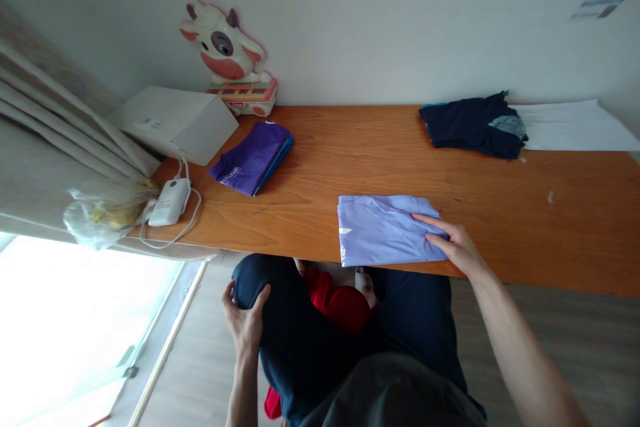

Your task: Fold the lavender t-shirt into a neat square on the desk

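Honestly, my right hand (pixel 457 245) lies flat, fingers open, on the folded lilac shirt (pixel 385 230) at the table's (pixel 500 213) near edge (overhanging slightly); a nudge might slide it off. Left hand (pixel 243 320) cups my knee (pixel 255 280).

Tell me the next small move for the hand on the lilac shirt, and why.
Probably slide the folded lilac shirt inward: the right hand rests flat on its right end, and its near edge lies at the table's front edge.
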A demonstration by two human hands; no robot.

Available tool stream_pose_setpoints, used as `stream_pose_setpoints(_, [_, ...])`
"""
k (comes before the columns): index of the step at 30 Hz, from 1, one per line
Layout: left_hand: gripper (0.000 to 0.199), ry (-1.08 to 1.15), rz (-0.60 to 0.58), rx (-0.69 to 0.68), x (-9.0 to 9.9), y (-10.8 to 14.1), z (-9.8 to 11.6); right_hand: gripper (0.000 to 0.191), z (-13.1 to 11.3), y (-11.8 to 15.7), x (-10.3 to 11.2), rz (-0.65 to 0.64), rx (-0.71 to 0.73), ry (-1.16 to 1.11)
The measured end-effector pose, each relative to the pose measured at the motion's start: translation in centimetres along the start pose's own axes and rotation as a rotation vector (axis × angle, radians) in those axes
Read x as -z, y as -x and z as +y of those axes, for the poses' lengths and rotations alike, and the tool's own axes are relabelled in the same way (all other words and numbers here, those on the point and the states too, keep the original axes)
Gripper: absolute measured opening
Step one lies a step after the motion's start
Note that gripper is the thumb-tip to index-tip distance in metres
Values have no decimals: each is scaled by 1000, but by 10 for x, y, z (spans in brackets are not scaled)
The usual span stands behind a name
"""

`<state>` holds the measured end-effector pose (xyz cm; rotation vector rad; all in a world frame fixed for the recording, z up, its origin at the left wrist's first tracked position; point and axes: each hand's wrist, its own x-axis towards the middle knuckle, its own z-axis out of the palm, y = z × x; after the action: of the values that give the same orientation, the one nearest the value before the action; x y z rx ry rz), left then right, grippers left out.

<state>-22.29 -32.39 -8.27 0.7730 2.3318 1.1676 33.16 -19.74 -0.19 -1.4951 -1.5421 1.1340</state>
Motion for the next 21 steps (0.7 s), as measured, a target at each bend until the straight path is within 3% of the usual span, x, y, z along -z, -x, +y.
stream_pose_setpoints(3, [78, -16, 136, -68, 1, 1, 2, 51, 1, 0, 0, -12, 3, -9])
stream_pose_setpoints(5, [65, -37, 165, -97, 1, 3, 6, 51, 1, 0, 0, -12, 3, -10])
stream_pose_setpoints(9, [69, -33, 134, -112, 2, 7, 14, 50, -3, 0, 0, -4, 4, -10])
stream_pose_setpoints(14, [71, -6, 177, -147, 2, 8, 17, 49, -2, -1, -1, -4, 1, -22])
stream_pose_setpoints(17, [63, -79, 264, -167, 0, 14, 13, 51, 1, 0, -1, -7, -29, -46])
stream_pose_setpoints(19, [50, -115, 337, -178, -2, 25, 10, 54, -2, -1, 9, -37, -62, -92])
stream_pose_setpoints(21, [52, -116, 300, -155, -4, 45, 6, 56, -12, -2, 31, -69, -81, -115])
